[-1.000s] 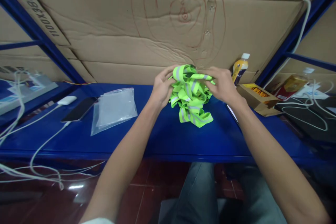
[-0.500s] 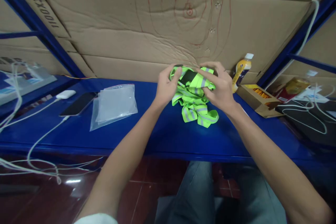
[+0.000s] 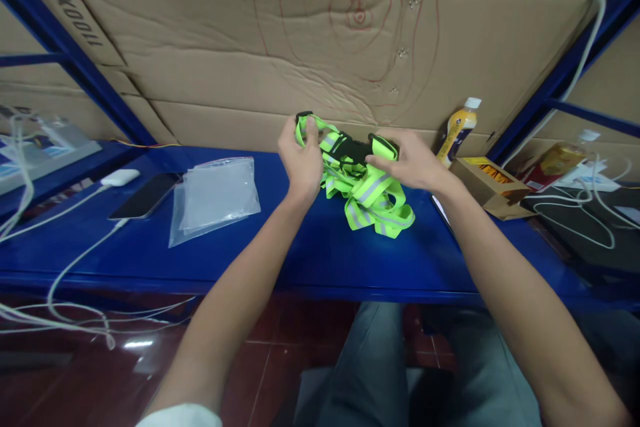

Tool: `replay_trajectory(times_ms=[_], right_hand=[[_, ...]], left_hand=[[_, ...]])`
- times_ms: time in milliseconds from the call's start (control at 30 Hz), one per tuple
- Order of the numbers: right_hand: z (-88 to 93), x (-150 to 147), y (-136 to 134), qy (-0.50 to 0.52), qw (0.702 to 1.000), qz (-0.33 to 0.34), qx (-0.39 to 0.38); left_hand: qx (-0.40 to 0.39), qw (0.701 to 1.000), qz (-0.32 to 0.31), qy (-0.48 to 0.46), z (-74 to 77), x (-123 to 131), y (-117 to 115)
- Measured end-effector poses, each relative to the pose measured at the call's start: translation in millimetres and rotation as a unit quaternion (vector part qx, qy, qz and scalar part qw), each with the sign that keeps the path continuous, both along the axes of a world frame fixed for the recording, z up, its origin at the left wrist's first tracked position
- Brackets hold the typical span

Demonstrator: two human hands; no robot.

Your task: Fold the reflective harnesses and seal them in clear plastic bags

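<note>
A neon-green strap vest with silver reflective stripes (image 3: 373,197) lies bunched on the blue shelf (image 3: 310,260). My left hand (image 3: 299,163) pinches one green strap end with a small black fitting, lifted above the heap. My right hand (image 3: 407,163) grips another strap close to a black plastic buckle (image 3: 353,147) that hangs between the two hands. The lower loops of the vest rest on the shelf in front of my right wrist.
Clear plastic bags (image 3: 213,197) lie left of the vest, beside a dark phone (image 3: 145,195) and a white charger with cables (image 3: 119,177). At the right stand a yellow drink bottle (image 3: 459,125), an open carton (image 3: 493,187) and more white cables (image 3: 585,213). Cardboard sheets (image 3: 300,47) form the back wall.
The bunched vest has been pulled open: my left hand drew a strap end up and to the left, my right hand shifted right, and the black buckle now shows between them.
</note>
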State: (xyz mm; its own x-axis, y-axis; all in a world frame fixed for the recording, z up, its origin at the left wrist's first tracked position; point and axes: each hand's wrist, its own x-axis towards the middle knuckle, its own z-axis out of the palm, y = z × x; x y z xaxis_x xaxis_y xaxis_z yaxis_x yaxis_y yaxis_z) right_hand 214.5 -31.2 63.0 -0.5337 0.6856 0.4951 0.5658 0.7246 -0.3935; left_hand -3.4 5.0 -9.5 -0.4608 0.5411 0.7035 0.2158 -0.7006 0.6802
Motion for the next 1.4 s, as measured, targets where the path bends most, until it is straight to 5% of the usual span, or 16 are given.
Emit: replay_trajectory(times_ms=[100,200,333,567,900,1200,1300,1400], right_hand=[[-0.1,5,8,0.038,0.999,0.001,0.014],[-1.4,4,17,0.053,0.996,-0.033,0.057],[4.2,3,24,0.050,0.997,0.041,0.052],[7.5,14,29,0.059,0.995,0.081,0.013],[4.2,5,33,0.041,0.997,0.055,0.041],[11.4,10,17,0.014,1.000,0.009,0.006],[16.1,26,23,0.048,0.999,0.002,0.003],[20.3,48,35,0.205,0.978,-0.022,0.010]], left_hand=[[-0.028,0.997,0.067,0.034,-4.5,-8,3],[0.087,0.964,0.123,0.219,6.1,-10,-15],[0.128,0.890,-0.018,0.438,20.3,-5,-35],[0.108,0.870,-0.061,0.477,19.1,-7,-31],[0.022,0.841,0.071,0.535,9.5,-4,-33],[0.005,0.823,0.108,0.558,-1.7,14,-35],[0.002,0.843,0.088,0.531,-5.9,9,-30],[0.002,0.901,0.081,0.427,-3.4,-1,-20]])
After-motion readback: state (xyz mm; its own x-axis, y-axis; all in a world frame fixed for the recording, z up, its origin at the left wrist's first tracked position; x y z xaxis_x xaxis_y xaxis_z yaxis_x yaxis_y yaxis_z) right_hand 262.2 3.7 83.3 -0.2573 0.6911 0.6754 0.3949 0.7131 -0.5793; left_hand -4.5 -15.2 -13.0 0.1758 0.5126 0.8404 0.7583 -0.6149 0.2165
